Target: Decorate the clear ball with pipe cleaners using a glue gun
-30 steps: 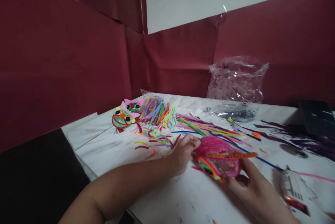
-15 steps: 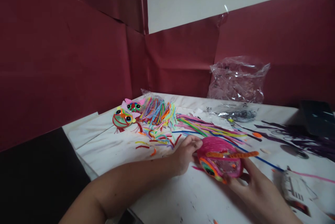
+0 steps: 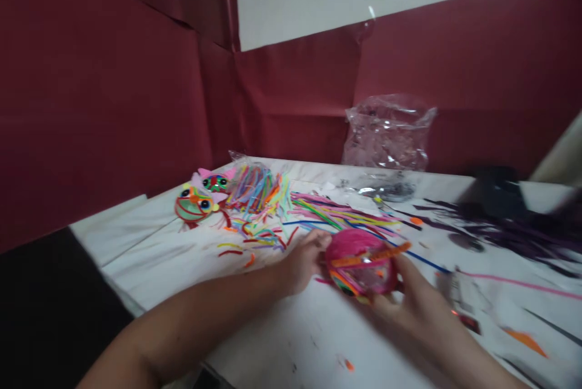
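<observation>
The right hand [image 3: 416, 307] is clamped on the right side of a pink pipe-cleaner craft [image 3: 352, 243]; the left hand [image 3: 308, 259] meets its left edge, though I cannot tell whether those fingers grip. The craft sits between the 2 hands, above the white counter [image 3: 273, 340], with an orange pipe cleaner [image 3: 393, 251] across it. Beyond lie pink, green and yellow pipe cleaners [image 3: 331, 210]. Farther left, 2 big-eyed faces [image 3: 195, 202] rest beside a multicolored bundle [image 3: 252, 186]. Behind stands a clear plastic bag [image 3: 386, 137].
</observation>
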### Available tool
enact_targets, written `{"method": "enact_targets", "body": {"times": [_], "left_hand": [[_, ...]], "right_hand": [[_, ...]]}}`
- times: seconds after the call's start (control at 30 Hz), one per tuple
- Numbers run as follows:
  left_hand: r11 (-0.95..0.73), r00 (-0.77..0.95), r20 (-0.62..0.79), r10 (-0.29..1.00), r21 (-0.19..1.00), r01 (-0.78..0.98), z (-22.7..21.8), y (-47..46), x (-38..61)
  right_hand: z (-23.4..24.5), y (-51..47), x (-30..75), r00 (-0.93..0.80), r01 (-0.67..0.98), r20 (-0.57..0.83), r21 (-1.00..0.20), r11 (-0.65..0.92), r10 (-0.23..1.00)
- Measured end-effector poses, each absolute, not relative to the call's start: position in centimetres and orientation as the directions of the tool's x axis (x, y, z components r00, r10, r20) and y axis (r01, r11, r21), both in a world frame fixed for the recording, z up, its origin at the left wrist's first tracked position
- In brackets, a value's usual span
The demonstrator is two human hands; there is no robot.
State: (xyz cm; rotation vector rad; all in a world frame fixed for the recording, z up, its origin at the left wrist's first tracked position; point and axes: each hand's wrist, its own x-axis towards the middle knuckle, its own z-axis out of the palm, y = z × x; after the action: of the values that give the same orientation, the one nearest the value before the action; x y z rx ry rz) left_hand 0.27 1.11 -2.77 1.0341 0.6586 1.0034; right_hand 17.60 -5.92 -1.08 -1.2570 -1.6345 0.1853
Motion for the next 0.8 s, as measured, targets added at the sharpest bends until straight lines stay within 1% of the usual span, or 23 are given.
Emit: {"method": "enact_targets", "body": {"times": [0.07,0.2,0.37,0.53,0.63,0.73,0.8], "left_hand": [[0.149,0.421,0.021,0.907,0.918,-0.366,-2.6,1.3,0.2],[0.12,0.426,0.057,0.903,0.918,-0.378,-2.4,1.2,0.2],[0.075,0.397,0.086,0.914,0.924,-0.374,-2.2,0.6,0.4],[0.058,0.385,0.099,0.917,0.925,-0.375,-2.2,0.8,0.4],[0.059,0.396,0.09,0.914,0.935,-0.348,-2.4,1.1,0.3],[0.055,0.414,0.09,0.906,0.944,-0.326,-2.6,1.2,0.3],[0.062,0.404,0.076,0.912,0.946,-0.318,-2.5,1.0,0.4]], "right_hand": [[-1.4,-5.8,17.6,0.0,0.625,0.605,-0.622,0.472,0.796],[-2.7,-5.7,17.6,0.032,0.673,0.631,-0.587,0.45,0.775],[-3.1,-6.2,17.7,-0.008,0.673,0.64,-0.564,0.478,0.768],[-2.5,-6.1,17.7,0.007,0.638,0.555,-0.643,0.424,0.832],[-1.7,-6.0,17.4,0.046,0.598,0.522,-0.697,0.395,0.852],[-1.1,-6.0,17.3,0.092,0.534,0.441,-0.779,0.329,0.893],[-1.0,-5.9,17.5,0.091,0.452,0.371,-0.843,0.293,0.924]]}}
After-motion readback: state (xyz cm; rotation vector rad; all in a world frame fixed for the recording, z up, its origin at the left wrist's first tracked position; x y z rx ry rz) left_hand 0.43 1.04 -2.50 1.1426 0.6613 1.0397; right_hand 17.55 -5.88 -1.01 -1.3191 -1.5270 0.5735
